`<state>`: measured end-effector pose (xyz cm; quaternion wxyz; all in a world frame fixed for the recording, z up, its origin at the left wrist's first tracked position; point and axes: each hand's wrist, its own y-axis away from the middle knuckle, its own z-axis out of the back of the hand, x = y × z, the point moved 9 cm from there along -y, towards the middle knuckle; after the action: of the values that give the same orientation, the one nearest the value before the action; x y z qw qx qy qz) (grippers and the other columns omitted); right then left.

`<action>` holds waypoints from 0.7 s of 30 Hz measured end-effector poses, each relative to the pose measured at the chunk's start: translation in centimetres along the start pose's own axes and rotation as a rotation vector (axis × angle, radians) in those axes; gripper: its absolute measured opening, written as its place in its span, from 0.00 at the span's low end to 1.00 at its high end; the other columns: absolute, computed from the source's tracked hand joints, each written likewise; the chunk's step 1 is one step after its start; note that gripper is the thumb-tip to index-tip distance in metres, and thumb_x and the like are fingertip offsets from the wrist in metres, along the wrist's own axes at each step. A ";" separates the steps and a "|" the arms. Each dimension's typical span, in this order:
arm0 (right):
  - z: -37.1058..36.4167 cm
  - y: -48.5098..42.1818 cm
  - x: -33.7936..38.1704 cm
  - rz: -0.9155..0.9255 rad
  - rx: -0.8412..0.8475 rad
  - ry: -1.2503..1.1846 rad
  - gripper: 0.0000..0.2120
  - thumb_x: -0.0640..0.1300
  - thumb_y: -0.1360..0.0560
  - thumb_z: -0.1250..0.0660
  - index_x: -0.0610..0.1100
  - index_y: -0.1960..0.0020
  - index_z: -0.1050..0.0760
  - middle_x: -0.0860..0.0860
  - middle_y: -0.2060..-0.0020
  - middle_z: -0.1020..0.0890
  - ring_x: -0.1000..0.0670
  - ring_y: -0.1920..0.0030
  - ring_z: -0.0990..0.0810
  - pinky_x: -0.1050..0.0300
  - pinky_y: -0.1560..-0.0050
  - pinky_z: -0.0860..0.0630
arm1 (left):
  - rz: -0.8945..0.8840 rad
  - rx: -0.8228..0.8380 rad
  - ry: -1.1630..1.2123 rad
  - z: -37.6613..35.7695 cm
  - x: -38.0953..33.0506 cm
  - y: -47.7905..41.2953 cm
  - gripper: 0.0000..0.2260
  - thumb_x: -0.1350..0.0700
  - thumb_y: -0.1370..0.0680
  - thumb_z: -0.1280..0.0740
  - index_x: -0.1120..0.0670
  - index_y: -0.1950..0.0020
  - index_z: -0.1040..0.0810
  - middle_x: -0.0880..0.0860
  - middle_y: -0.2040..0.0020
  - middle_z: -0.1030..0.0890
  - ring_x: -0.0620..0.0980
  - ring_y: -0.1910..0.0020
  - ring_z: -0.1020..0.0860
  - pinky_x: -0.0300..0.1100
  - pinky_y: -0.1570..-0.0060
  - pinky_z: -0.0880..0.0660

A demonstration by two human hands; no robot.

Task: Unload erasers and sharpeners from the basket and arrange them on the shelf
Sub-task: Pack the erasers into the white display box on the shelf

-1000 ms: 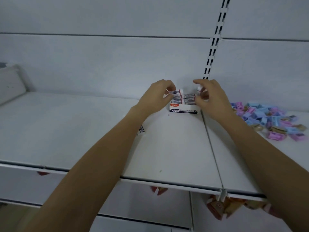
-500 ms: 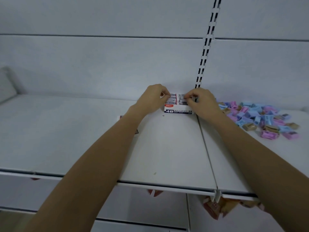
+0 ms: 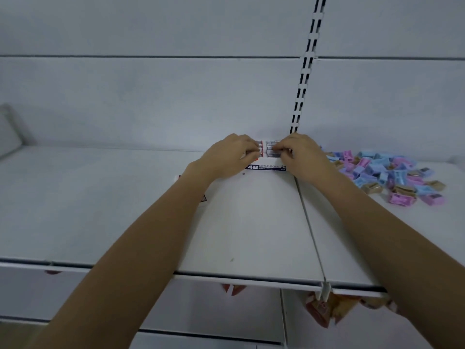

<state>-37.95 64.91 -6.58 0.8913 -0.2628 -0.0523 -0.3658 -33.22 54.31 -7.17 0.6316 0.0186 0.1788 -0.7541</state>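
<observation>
White eraser box [image 3: 266, 168] — left hand [image 3: 226, 157], right hand [image 3: 304, 154] pinching erasers [image 3: 270, 148]

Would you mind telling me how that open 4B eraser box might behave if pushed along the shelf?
Lying flat on the shelf, the eraser box should slide rather than tip. Its open top shows rows of erasers, so tilting might spill them. It looks like thin card, so lifting may flex it.

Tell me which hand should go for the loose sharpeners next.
Right, most likely. Both hands are at the eraser box, but the right hand is on the side nearest the sharpener pile, which lies to the box's right; the left hand would have to cross over the box.
</observation>
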 end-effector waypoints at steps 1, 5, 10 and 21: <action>-0.4 0.0 -0.1 -0.004 0.021 0.028 0.14 0.36 0.24 0.42 0.39 0.43 0.22 0.41 0.46 0.22 0.41 0.44 0.27 0.53 0.42 0.35 | 0.001 0.012 0.005 0.0 0.0 0.1 0.18 0.48 0.22 0.45 0.57 0.48 0.21 0.53 0.43 0.21 0.53 0.45 0.26 0.52 0.46 0.29; -2.1 0.0 -0.8 -0.040 0.122 0.082 0.16 0.42 0.22 0.47 0.42 0.38 0.27 0.44 0.41 0.26 0.41 0.39 0.31 0.49 0.40 0.36 | 0.028 0.076 0.070 -0.1 0.3 0.5 0.18 0.47 0.21 0.43 0.53 0.35 0.27 0.53 0.42 0.22 0.54 0.44 0.26 0.49 0.44 0.29; -2.3 0.5 -0.9 -0.033 0.116 0.096 0.19 0.47 0.21 0.49 0.43 0.33 0.32 0.45 0.37 0.28 0.42 0.37 0.33 0.48 0.37 0.37 | 0.144 0.122 0.024 1.0 2.2 1.4 0.22 0.51 0.19 0.43 0.53 0.26 0.42 0.53 0.27 0.36 0.53 0.28 0.39 0.47 0.30 0.42; -2.3 4.1 11.1 0.473 0.153 -0.113 0.21 0.50 0.25 0.45 0.42 0.38 0.25 0.43 0.41 0.22 0.44 0.40 0.26 0.56 0.37 0.38 | 0.592 0.311 0.109 4.3 8.4 6.9 0.15 0.55 0.30 0.27 0.50 0.46 0.25 0.52 0.43 0.22 0.49 0.49 0.23 0.44 0.52 0.26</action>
<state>-27.37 59.24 -7.09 0.9651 -0.2194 -0.0668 -0.1266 -27.47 44.15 -7.00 0.8025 0.2061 0.0821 -0.5540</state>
